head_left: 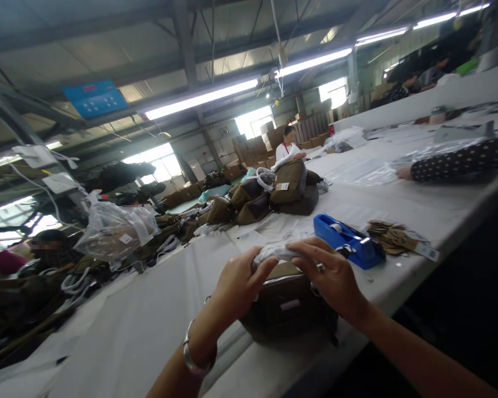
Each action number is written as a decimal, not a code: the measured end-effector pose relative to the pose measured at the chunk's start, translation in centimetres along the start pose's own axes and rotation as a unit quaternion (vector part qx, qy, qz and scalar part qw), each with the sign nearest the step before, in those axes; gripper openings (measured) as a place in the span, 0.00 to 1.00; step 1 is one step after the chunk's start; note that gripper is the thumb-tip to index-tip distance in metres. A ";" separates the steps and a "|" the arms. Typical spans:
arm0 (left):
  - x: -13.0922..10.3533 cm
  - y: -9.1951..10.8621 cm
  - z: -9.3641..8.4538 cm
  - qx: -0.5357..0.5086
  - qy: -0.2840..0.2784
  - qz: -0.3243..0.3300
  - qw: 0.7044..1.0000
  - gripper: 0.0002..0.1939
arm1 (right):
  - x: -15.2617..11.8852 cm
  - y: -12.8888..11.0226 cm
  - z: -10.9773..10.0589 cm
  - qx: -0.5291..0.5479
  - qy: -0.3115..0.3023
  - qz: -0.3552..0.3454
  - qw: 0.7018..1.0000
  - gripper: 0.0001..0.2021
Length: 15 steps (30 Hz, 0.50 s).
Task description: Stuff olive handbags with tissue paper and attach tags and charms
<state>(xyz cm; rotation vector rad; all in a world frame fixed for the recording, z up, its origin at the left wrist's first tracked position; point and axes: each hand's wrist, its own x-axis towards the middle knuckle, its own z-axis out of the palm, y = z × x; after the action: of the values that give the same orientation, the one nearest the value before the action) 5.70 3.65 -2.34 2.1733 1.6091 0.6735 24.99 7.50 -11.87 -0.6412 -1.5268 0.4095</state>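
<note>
A dark olive-brown bag [288, 315] with a silver zipper and a small pale label stands on the white table before me. Over its top lies a handle wrapped in white material [276, 253]. My left hand [243, 279] grips the left end of this wrapped handle between thumb and fingers. At the other end, my right hand [330, 273] pinches it from above, its thumb on the near side. Parts of the bag's upper edge are hidden behind my hands.
A blue tape dispenser [347, 241] and a pile of brown tags [392, 236] lie right of the bag. Several similar bags [290, 185] are heaped farther back. A co-worker's dotted sleeve [460, 160] reaches in from the right over clear plastic [365, 170]. Table edge [452, 243] runs along the right.
</note>
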 end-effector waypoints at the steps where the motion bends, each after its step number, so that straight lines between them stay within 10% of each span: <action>1: 0.4 -0.2 0.0 -0.066 -0.049 -0.015 0.996 0.27 | 0.0 0.2 0.2 -0.001 0.010 -0.017 1.000 0.11; 6: 1.0 -0.6 -0.1 -0.422 -0.141 -0.070 0.893 0.30 | 0.5 1.3 1.3 0.018 -0.054 -0.080 0.995 0.19; 12: -1.2 -1.3 -1.9 -0.530 0.071 -0.145 0.833 0.22 | -1.5 3.1 -0.5 -0.066 -0.074 -0.107 0.989 0.23; 15: -3.1 -2.4 -3.1 -0.524 0.191 -0.176 0.811 0.22 | -2.0 6.0 -3.2 -0.108 0.006 -0.005 0.994 0.14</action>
<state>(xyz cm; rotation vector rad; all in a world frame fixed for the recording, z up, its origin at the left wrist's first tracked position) 1.28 1.43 -1.56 0.9370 1.2332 1.4807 28.93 10.56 -16.92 -0.8041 -1.5745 0.2336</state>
